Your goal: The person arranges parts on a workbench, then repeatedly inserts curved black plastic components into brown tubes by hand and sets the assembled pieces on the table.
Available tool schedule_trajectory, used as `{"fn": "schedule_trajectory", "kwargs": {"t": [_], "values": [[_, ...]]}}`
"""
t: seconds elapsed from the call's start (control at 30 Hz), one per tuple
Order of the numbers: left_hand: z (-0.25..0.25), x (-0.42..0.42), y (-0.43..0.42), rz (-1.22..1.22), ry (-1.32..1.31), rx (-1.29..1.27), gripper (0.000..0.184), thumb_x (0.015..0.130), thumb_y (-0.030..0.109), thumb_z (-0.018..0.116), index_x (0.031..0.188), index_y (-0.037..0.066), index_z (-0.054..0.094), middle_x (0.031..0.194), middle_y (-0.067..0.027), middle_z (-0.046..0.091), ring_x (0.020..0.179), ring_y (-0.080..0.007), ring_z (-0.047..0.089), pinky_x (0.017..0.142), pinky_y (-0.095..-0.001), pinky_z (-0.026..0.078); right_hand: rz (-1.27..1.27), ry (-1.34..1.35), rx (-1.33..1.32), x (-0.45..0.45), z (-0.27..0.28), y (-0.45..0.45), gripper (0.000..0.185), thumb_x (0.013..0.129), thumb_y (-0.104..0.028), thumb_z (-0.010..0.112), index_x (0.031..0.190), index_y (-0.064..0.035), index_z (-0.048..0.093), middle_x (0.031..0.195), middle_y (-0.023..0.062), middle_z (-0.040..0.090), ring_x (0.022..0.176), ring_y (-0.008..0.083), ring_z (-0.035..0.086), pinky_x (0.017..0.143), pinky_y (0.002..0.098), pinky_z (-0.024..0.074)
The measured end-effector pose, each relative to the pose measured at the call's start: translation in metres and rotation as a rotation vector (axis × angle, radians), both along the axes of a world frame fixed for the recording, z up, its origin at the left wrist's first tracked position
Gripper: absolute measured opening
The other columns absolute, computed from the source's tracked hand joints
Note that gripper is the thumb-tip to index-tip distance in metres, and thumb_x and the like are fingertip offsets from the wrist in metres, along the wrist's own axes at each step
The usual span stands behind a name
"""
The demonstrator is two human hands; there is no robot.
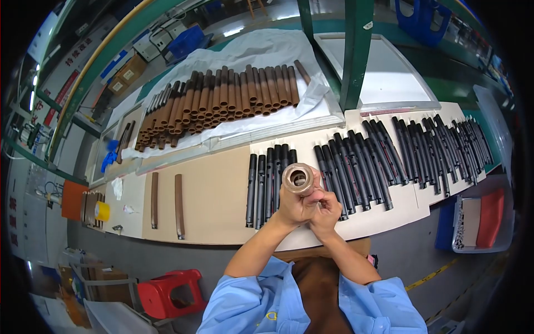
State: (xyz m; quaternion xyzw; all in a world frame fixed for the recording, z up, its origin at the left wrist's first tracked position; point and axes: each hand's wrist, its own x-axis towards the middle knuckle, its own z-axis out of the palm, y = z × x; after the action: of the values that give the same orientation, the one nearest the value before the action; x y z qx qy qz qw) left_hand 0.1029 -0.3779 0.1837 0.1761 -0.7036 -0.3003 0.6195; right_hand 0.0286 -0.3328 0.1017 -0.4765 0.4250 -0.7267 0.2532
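At the centre of the frame, the left hand (293, 208) is wrapped around a tube (298, 180), its open end facing the camera. The right hand (327, 211) presses close against the left with fingers curled; whether it grips the tube too, I cannot tell. If the left fingers eased, the tube could slip and strike the black tubes (352, 173) right of centre, scuffing them or knocking their row askew. The brown tubes (222, 101), stacked at upper centre, look liable to roll if one low in the heap were pulled. Two loose tubes (179, 207) at lower left could roll if the board (217, 192) were bumped.
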Motion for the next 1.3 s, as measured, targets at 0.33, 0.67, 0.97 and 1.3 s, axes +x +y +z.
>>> {"fn": "schedule_trajectory", "kwargs": {"t": [0.33, 0.67, 0.97, 1.3], "values": [[-0.002, 0.004, -0.002, -0.027, 0.054, 0.103, 0.047, 0.091, 0.043, 0.056, 0.115, 0.005, 0.042, 0.077, -0.0083, 0.049, 0.066, -0.0135, 0.045, 0.06, -0.0247, 0.039, 0.018, 0.038, -0.029, -0.001, 0.011, 0.0, 0.02, 0.076, 0.006, 0.07, 0.092, 0.0041, 0.057, 0.1, 0.0227, 0.067, 0.083, 0.021, 0.068, 0.072, 0.0271, 0.0545], [0.016, 0.009, -0.016, 0.048, 0.268, 0.381, 0.043, 0.095, 0.044, 0.047, 0.108, 0.004, 0.04, 0.073, -0.0061, 0.046, 0.059, -0.0131, 0.045, 0.053, -0.0249, 0.039, 0.073, 0.113, -0.11, 0.002, 0.025, -0.005, 0.026, 0.071, 0.002, 0.076, 0.09, 0.004, 0.058, 0.095, 0.0197, 0.068, 0.067, 0.0157, 0.066, 0.059, 0.0241, 0.0543], [0.086, 0.078, -0.114, -0.449, 0.884, 1.162, 0.036, 0.099, 0.04, 0.037, 0.094, 0.005, 0.04, 0.067, -0.002, 0.041, 0.058, -0.0136, 0.041, 0.052, -0.028, 0.04, 0.084, 0.624, -0.332, 0.015, 0.165, -0.07, 0.031, 0.069, -0.01, 0.079, 0.091, 0.0001, 0.06, 0.081, 0.008, 0.061, 0.061, 0.018, 0.06, 0.053, 0.0279, 0.0485], [0.107, 0.088, -0.134, -0.385, 0.938, 1.334, 0.041, 0.098, 0.038, 0.034, 0.081, 0.002, 0.042, 0.069, -0.0078, 0.047, 0.062, -0.0194, 0.048, 0.057, -0.0327, 0.044, 0.046, 0.729, -0.369, 0.025, 0.186, -0.107, 0.041, 0.068, -0.012, 0.075, 0.102, 0.0037, 0.059, 0.083, 0.0077, 0.062, 0.07, 0.022, 0.063, 0.058, 0.0327, 0.0503]]}}
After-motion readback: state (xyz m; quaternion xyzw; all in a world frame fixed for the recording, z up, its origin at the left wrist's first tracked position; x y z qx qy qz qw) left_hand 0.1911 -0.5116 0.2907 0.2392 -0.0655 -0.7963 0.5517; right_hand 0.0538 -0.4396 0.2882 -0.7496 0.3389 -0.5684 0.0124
